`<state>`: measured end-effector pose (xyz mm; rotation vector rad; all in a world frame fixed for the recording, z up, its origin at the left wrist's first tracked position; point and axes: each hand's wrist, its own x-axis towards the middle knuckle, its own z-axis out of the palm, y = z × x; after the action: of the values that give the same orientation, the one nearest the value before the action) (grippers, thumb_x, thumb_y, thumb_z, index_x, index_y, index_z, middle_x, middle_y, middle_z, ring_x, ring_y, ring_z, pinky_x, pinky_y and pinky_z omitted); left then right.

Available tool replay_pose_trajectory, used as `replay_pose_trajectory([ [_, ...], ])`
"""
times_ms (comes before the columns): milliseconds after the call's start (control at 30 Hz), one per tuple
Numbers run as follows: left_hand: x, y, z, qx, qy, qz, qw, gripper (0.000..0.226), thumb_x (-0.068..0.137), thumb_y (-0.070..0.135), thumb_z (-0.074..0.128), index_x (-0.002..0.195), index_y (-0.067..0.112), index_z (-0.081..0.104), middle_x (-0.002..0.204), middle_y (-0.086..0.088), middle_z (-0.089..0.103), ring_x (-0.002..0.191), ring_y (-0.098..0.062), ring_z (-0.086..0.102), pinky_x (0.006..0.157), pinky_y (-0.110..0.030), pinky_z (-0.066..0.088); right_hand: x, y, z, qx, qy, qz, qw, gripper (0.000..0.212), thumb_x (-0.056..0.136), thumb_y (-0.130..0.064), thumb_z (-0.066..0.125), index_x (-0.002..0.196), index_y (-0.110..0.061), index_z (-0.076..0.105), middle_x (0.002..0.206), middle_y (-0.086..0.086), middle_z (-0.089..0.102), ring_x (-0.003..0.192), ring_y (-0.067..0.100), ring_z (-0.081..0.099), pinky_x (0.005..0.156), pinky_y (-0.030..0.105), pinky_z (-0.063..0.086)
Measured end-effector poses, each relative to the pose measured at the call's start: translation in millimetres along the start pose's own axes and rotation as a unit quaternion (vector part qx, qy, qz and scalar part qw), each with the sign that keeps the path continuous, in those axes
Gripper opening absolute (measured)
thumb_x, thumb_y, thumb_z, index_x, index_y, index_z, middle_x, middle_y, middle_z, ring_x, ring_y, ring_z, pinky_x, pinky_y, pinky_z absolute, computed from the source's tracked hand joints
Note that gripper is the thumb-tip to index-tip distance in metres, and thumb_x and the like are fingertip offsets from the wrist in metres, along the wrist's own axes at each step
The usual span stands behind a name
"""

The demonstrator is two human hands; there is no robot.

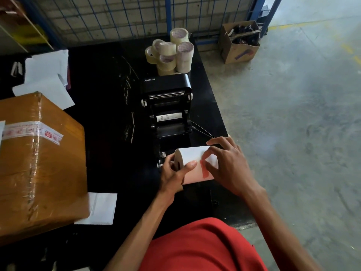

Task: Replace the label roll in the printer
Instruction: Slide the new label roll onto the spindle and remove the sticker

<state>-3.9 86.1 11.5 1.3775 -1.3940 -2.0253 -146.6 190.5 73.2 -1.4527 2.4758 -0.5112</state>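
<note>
A white label roll (192,155) lies on its side just in front of the black Xprinter label printer (167,106), whose lid stands open. My left hand (174,174) grips the roll's left end, thumb across its face. My right hand (227,165) rests on the roll's right part, fingertips pinching at a red strip (205,170) on the paper. The printer's inner bay shows a small white sticker and looks to hold no roll.
Several clear tape rolls (172,53) are stacked behind the printer. A taped brown carton (39,161) fills the left of the black table (109,114), with white papers (46,75) behind it and one sheet (102,208) in front. The table edge runs close on the right; a cardboard box (239,44) sits on the floor.
</note>
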Motion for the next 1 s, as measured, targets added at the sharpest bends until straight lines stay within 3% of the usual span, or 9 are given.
replay_pose_trajectory([
  [200, 2, -5, 0, 0.013, -0.01, -0.022, 1.0, 0.093, 0.046, 0.053, 0.085, 0.128, 0.024, 0.053, 0.114, -0.009, 0.066, 0.096, -0.026, 0.072, 0.062, -0.033, 0.062, -1, 9, 1, -0.024, -0.056, -0.014, 0.998, 0.029, 0.092, -0.038, 0.068, 0.115, -0.021, 0.067, 0.142, 0.0, 0.052, 0.133, 0.023, 0.043, 0.108, 0.042, 0.044],
  [400, 7, -8, -9, 0.013, 0.007, -0.012, 1.0, 0.087, 0.045, 0.053, 0.084, 0.123, 0.021, 0.06, 0.108, -0.006, 0.068, 0.094, -0.02, 0.071, 0.059, -0.019, 0.056, -24, 18, -8, 0.009, -0.066, -0.064, 0.996, 0.011, 0.096, -0.027, 0.062, 0.106, -0.024, 0.058, 0.141, 0.0, 0.048, 0.131, 0.024, 0.046, 0.104, 0.044, 0.046],
  [567, 14, -8, -24, -0.021, 0.038, -0.015, 0.999, 0.071, 0.051, 0.049, 0.081, 0.112, 0.015, 0.068, 0.107, -0.012, 0.071, 0.1, -0.032, 0.069, 0.076, -0.049, 0.057, -58, 58, -12, 0.106, -0.045, -0.024, 0.993, 0.011, 0.093, -0.015, 0.065, 0.095, -0.024, 0.058, 0.132, 0.001, 0.054, 0.123, 0.024, 0.053, 0.099, 0.044, 0.046],
  [633, 17, -6, -31, -0.033, 0.047, -0.012, 0.998, 0.073, 0.053, 0.048, 0.081, 0.115, 0.013, 0.066, 0.112, -0.015, 0.069, 0.098, -0.032, 0.069, 0.067, -0.044, 0.056, -61, 76, 2, 0.119, -0.045, 0.025, 0.992, 0.01, 0.093, -0.015, 0.066, 0.094, -0.023, 0.06, 0.131, 0.003, 0.053, 0.123, 0.026, 0.051, 0.099, 0.045, 0.045],
  [733, 20, -5, -40, -0.044, 0.049, -0.012, 0.998, 0.075, 0.055, 0.049, 0.08, 0.119, 0.013, 0.064, 0.112, -0.016, 0.068, 0.09, -0.026, 0.069, 0.051, -0.032, 0.052, -48, 96, 42, 0.027, -0.085, 0.094, 0.992, 0.011, 0.093, -0.024, 0.063, 0.103, -0.018, 0.063, 0.142, 0.012, 0.046, 0.133, 0.035, 0.041, 0.104, 0.049, 0.041],
  [867, 20, -7, -48, -0.054, 0.044, -0.013, 0.997, 0.067, 0.06, 0.049, 0.079, 0.118, 0.018, 0.065, 0.119, -0.017, 0.067, 0.099, -0.03, 0.067, 0.053, -0.032, 0.052, -19, 105, 102, -0.1, -0.153, 0.11, 0.977, 0.033, 0.099, -0.039, 0.052, 0.119, -0.012, 0.054, 0.159, 0.021, 0.025, 0.146, 0.042, 0.024, 0.109, 0.053, 0.037],
  [1000, 18, -9, -48, -0.06, 0.051, -0.021, 0.997, 0.065, 0.059, 0.049, 0.079, 0.116, 0.02, 0.066, 0.117, -0.015, 0.067, 0.096, -0.028, 0.067, 0.053, -0.032, 0.052, 4, 109, 140, -0.133, -0.188, 0.103, 0.968, 0.042, 0.096, -0.039, 0.059, 0.125, -0.01, 0.053, 0.163, 0.024, 0.019, 0.15, 0.043, 0.018, 0.115, 0.053, 0.033],
])
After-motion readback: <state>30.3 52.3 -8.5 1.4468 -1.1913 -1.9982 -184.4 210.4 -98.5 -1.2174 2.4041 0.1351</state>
